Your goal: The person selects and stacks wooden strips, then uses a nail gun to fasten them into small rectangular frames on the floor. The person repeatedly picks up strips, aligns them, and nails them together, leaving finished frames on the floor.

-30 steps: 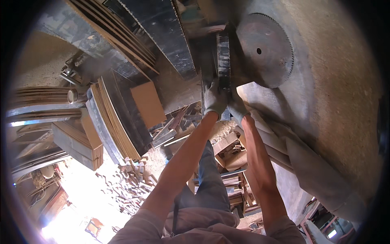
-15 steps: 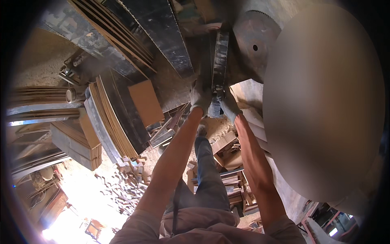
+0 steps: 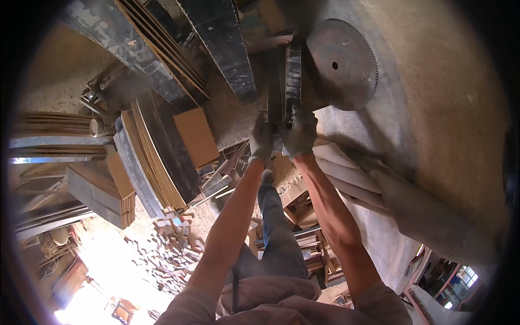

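Observation:
Both of my hands wear pale gloves and reach out side by side at the near ends of dark, narrow board strips. My left hand (image 3: 261,140) is closed at the left strip (image 3: 275,81). Beside it, my right hand (image 3: 299,135) has its fingers curled round the near end of the right strip (image 3: 293,76), whose upper face is scuffed with pale marks. The strips run away from me, almost parallel, into shadow. My fingertips are partly hidden by the gloves and the dark wood. Right of the strips is a large round toothed saw blade (image 3: 352,65).
Dark-faced panels (image 3: 222,49) stand at the far left. Stacked boards (image 3: 157,151) and a brown board (image 3: 196,138) lie left of my arms. Small offcuts (image 3: 168,249) litter the floor. Grey folded sheeting (image 3: 352,181) lies at right, with a wood-filled crate (image 3: 311,246) by my leg.
My right hand has shifted slightly left and its fingers now curl over the strip. The strips' near ends show less below my hands. A large blurred shape at the right is gone.

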{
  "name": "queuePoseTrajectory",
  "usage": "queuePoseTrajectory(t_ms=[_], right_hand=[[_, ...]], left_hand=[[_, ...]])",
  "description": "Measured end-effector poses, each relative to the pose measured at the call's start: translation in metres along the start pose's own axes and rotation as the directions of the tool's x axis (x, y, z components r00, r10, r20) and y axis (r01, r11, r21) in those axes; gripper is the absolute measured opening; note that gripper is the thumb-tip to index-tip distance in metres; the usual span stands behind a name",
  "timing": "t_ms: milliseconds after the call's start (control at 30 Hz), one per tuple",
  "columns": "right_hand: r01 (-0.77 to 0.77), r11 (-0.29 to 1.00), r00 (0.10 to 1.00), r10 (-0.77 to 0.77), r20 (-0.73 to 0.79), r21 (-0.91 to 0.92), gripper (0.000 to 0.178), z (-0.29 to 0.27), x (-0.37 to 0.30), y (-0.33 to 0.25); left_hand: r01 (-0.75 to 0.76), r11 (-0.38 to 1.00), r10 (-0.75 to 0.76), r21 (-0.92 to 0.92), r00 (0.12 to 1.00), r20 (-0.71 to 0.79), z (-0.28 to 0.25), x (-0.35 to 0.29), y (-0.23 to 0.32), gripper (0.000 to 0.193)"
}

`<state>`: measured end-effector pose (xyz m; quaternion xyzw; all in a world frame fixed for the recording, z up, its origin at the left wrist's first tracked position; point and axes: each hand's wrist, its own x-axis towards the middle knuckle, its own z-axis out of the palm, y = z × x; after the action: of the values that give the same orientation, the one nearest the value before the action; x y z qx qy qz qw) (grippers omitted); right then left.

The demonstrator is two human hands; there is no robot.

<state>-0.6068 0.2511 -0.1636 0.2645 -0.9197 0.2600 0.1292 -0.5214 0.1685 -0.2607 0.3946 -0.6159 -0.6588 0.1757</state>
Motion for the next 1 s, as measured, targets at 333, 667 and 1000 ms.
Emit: queuePoseTrajectory(t_ms=[333,667,1000], right_hand=[[-0.056,0.985,0.989,0.032,0.145,0.164,0.048,0.016,-0.025,-0.021],[-0.273,0.955,0.918,0.294,0.267,-0.114,0.045,0.005,-0.013,0.028],[-0.482,0.868,0.779,0.359,0.514,0.124,0.048,0.024,-0.015,0.058]], left_hand=[[0.104,0.986,-0.086,-0.127,0.987,0.135,-0.023,-0.002,0.033,0.042],[-0.005,0.966,0.02,0.26,0.998,-0.053,0.012,0.013,0.068,0.037],[0.002,0.963,0.006,0.269,1.0,-0.031,0.035,0.028,0.064,0.035]])
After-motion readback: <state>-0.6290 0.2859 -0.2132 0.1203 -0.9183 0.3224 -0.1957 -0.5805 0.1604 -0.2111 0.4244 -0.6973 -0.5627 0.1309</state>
